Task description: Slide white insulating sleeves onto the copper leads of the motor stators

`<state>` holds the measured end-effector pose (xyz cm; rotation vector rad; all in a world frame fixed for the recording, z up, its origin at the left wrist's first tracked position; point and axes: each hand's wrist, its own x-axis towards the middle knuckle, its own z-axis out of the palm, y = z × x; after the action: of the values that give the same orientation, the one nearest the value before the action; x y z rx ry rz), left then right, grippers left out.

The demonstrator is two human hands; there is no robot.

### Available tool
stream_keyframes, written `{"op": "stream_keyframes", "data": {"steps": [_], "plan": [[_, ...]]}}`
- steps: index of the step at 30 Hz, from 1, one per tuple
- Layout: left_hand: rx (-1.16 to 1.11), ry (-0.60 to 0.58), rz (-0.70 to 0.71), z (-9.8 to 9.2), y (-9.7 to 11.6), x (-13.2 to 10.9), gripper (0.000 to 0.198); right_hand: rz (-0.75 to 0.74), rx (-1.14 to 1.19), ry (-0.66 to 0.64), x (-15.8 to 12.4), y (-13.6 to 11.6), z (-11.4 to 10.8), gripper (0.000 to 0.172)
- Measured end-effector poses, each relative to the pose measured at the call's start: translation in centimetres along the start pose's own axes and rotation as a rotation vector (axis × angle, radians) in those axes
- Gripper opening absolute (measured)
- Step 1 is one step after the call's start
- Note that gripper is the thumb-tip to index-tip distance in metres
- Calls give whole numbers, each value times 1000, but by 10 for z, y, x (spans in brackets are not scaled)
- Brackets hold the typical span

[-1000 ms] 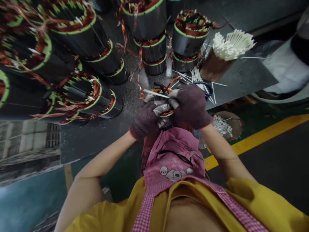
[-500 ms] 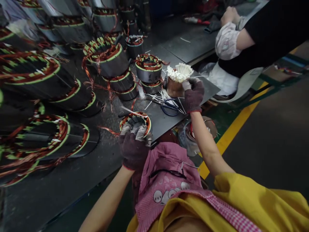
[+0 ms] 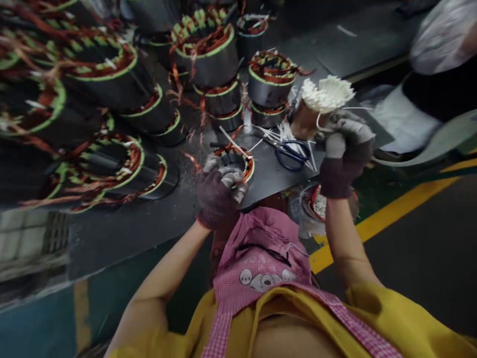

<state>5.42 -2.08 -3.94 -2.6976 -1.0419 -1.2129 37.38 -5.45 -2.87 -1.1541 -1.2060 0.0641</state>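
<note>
My left hand [image 3: 220,191], in a dark glove with greyed fingertips, grips the near rim of a small motor stator [image 3: 250,171] wound with copper wire. A white cable tie [image 3: 234,141] lies across the top of that stator. To the right, my gloved right hand [image 3: 346,154] is closed beside a brown cup [image 3: 303,121] packed with upright white cable ties [image 3: 330,93]. A thin, bent white cable tie [image 3: 319,122] sticks out from its fingertips. Dark-handled scissors [image 3: 292,155] and loose cable ties [image 3: 286,133] lie between my hands.
Stacked stators [image 3: 210,54] crowd the back and left of the dark table [image 3: 156,219]. Another two-high stator stack [image 3: 271,87] stands behind the scissors. Below the table edge is a bag-lined bucket [image 3: 307,211]. Another person's white sleeve [image 3: 441,42] shows at upper right.
My right hand has come away from the cup's ties, with a bent cable tie now at its fingertips. My left hand stays on the stator. The view has shifted, so the table sits higher.
</note>
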Motion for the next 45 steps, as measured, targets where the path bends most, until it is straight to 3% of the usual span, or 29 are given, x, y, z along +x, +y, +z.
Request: {"op": "stream_keyframes", "data": {"steps": [1, 5, 8, 11, 17, 22, 28, 31, 34, 37, 42, 45], "plan": [[1, 3, -6, 1, 0, 0, 12, -70, 36, 6, -11, -19, 3, 23], [1, 63, -4, 0, 0, 2, 17, 107, 303, -522, -56, -76, 6, 14], [10, 81, -18, -1, 3, 2, 16, 234, 390, -656, -78, -82, 0, 15], [15, 49, -37, 0, 2, 0, 13, 266, 338, -731, -90, -74, -9, 16], [57, 36, 18, 0, -5, -12, 18, 211, 293, -608, -91, -82, -20, 27], [13, 49, 0, -1, -4, -13, 19, 221, 469, -852, -87, -88, -14, 21], [-17, 48, -52, -1, 1, -6, 14, 350, 452, -935, -89, -79, -8, 14], [-43, 80, -21, -1, -1, -8, 15, 405, 448, -865, -82, -75, 13, 20], [-55, 13, -50, 0, -6, -13, 18, 449, 402, -704, -72, -72, 45, 31], [-41, -10, -58, 2, -6, -15, 31, 461, 366, -646, -66, -70, 67, 37], [-163, 120, -236, 8, 11, -10, 41, 414, 318, -641, -65, -69, 66, 32], [-150, 180, -281, 10, 19, -2, 24, 394, 296, -617, -63, -67, 64, 28]]}}
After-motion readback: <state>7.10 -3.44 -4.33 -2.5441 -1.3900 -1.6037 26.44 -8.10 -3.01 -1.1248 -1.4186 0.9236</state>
